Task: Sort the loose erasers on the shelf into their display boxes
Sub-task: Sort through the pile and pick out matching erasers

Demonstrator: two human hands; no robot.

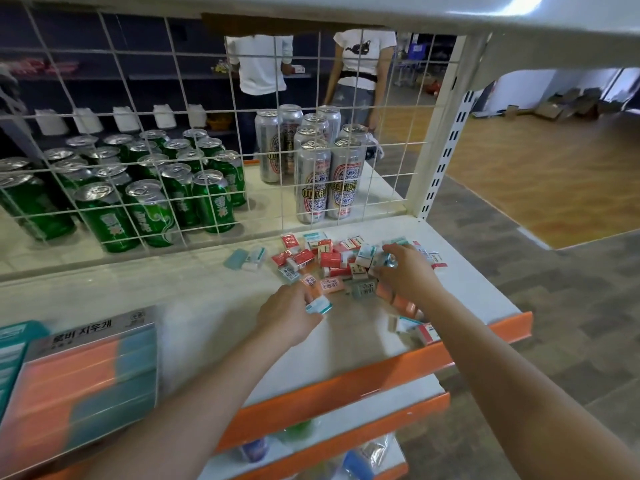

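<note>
A heap of loose erasers in red, teal and orange wrappers lies on the white shelf, at its right half. My left hand grips a teal-and-white eraser at the near edge of the heap. My right hand reaches into the right side of the heap, its fingers curled round a teal eraser. A display box with orange and teal rows stands at the near left. A teal box sits at its left, partly cut off.
Two teal erasers lie apart to the left of the heap; a few more sit by the orange shelf lip. Behind a white wire grid stand green cans and silver cans. Two people stand beyond.
</note>
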